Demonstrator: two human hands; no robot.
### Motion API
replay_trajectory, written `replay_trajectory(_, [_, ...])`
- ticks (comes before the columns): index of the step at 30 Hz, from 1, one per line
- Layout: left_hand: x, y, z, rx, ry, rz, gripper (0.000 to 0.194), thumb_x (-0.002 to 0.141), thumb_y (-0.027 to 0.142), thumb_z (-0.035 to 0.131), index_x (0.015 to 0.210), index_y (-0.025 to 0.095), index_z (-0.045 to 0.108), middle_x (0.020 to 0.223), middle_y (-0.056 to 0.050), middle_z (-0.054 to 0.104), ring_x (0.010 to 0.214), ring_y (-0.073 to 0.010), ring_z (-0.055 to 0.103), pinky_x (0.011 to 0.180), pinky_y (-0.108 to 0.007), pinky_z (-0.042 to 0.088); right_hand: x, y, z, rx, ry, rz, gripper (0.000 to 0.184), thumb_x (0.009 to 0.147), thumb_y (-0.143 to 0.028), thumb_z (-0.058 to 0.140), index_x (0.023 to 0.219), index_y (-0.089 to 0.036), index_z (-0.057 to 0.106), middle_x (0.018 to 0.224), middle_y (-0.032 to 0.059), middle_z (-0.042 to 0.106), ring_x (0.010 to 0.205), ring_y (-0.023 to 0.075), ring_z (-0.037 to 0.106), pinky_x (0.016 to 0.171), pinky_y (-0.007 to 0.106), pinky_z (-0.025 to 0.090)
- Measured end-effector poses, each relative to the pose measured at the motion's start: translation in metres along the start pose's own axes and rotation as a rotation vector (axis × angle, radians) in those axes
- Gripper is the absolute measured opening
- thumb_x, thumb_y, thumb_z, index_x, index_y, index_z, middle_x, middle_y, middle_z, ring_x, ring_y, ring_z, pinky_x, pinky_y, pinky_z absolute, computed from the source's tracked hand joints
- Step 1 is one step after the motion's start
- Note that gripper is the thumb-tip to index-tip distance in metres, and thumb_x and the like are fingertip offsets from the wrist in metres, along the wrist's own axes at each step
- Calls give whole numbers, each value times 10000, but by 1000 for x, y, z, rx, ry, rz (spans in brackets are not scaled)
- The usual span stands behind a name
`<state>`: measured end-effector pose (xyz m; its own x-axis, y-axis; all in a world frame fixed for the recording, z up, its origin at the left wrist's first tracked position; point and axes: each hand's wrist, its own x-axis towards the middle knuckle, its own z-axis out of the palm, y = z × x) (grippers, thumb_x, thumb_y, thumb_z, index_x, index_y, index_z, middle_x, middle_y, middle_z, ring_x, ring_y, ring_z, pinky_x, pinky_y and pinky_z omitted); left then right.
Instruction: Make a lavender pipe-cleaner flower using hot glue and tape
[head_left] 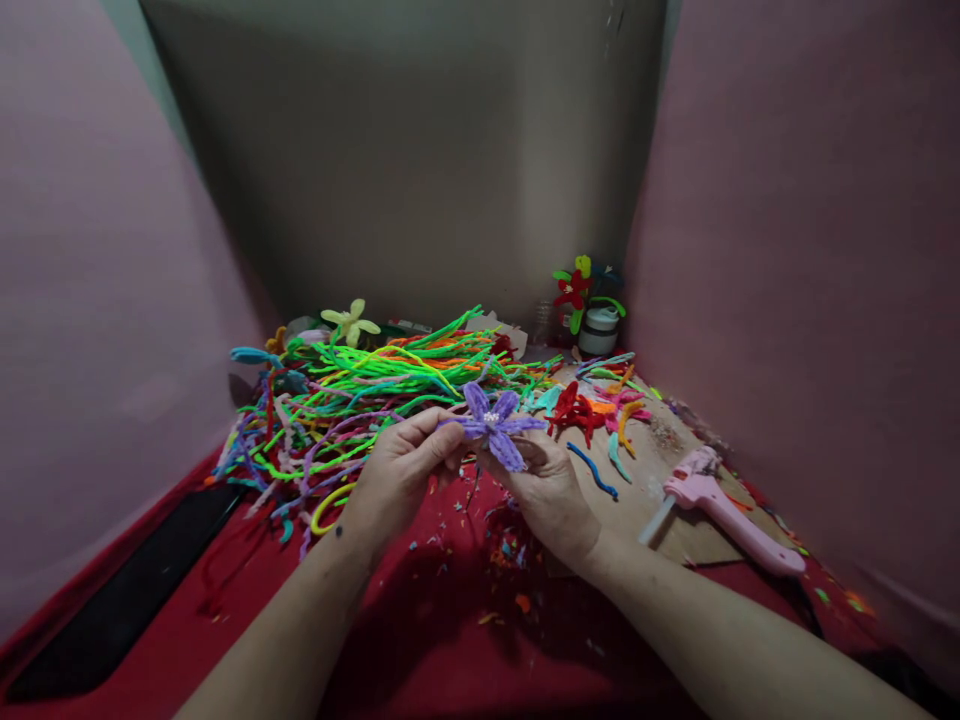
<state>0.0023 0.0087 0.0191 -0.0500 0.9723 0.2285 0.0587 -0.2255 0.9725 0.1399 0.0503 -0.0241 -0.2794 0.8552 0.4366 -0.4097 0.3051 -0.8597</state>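
Observation:
A purple pipe-cleaner flower (504, 425) with a pale beaded-looking centre is held up in front of me, facing my view. My left hand (405, 470) pinches one of its petals between thumb and fingers. From the right and below, my right hand (544, 490) grips the flower, its fingertips partly hidden behind the petals. Behind the flower lies a big heap of pipe cleaners (420, 375), mostly bright green, with orange, yellow, purple and pink ones among them.
A pink glue gun (720, 505) lies on a brown board (660, 460) at right. Red pipe-cleaner petals (576, 412) and a blue piece (594, 470) are nearby. A black flat object (127, 590) rests at left on red cloth (420, 640). A small pot (598, 330) with flowers stands behind.

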Motion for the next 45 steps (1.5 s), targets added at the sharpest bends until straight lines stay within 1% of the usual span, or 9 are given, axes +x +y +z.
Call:
replay_trajectory(4, [2, -5, 3, 20, 44, -6, 256, 745, 355, 633, 891, 160, 556, 730, 8, 569, 616, -101, 517, 594, -240, 426, 5, 1, -5, 88, 6, 93, 131, 746, -293, 651, 817, -194, 698, 818, 20, 656, 805, 162, 561, 789, 303, 442])
replay_trajectory(10, [1, -33, 21, 474, 70, 116, 237, 779, 286, 595, 976, 182, 514, 913, -41, 641, 817, -165, 617, 737, -306, 482, 10, 2, -8, 186, 166, 288, 175, 668, -319, 678, 765, -180, 719, 643, -5, 632, 562, 118, 482, 553, 253, 391])
replay_trajectory(14, [-3, -45, 27, 891, 149, 310, 177, 848, 268, 502, 1003, 182, 502, 883, -55, 660, 738, -170, 640, 655, -285, 484, 10, -6, -4, 199, 206, 299, 72, 632, -260, 675, 613, -191, 679, 578, -16, 609, 577, 137, 518, 572, 264, 426])
replay_trajectory(17, [-5, -48, 25, 1093, 150, 476, 118, 893, 232, 422, 949, 179, 512, 824, -46, 659, 689, -150, 640, 598, -241, 466, 9, -9, -1, 206, 149, 273, 94, 644, -237, 656, 553, -214, 645, 564, -19, 606, 643, 170, 567, 646, 297, 464])
replay_trajectory(24, [-2, -55, 20, 1333, 154, 649, 182, 875, 114, 371, 1000, 154, 499, 766, -50, 640, 660, -163, 637, 544, -233, 438, 8, 3, -2, 205, 69, 215, 178, 671, -390, 655, 721, -224, 697, 762, 4, 693, 781, 207, 605, 804, 373, 461])
replay_trajectory(28, [-1, -50, 19, 1111, 119, 584, 175, 875, 113, 367, 938, 182, 515, 744, -19, 611, 647, -131, 600, 584, -219, 430, 7, 3, -2, 220, 22, 216, 153, 690, -345, 666, 769, -221, 708, 779, -1, 689, 758, 176, 594, 810, 341, 447])
replay_trajectory(37, [-4, -33, 22, 299, 108, 91, 156, 855, 295, 481, 802, 174, 563, 544, 64, 386, 449, -61, 324, 438, -193, 267, 9, 4, -7, 150, -11, 224, 186, 666, -270, 695, 836, -199, 715, 914, 19, 659, 817, 150, 538, 732, 265, 419])
replay_trajectory(42, [-5, -27, 26, -71, 46, -113, 193, 810, 348, 551, 750, 166, 527, 490, 83, 376, 364, -34, 295, 374, -174, 219, 11, 13, -10, 177, -62, 273, 251, 727, -318, 651, 939, -195, 705, 861, 24, 643, 631, 100, 446, 534, 219, 330])
replay_trajectory(45, [-5, -25, 24, -229, -8, -171, 175, 816, 323, 556, 758, 163, 515, 493, 81, 405, 344, -21, 280, 357, -162, 223, 12, 18, -11, 254, -75, 302, 251, 718, -325, 670, 931, -196, 705, 810, 22, 634, 607, 96, 423, 510, 220, 296])
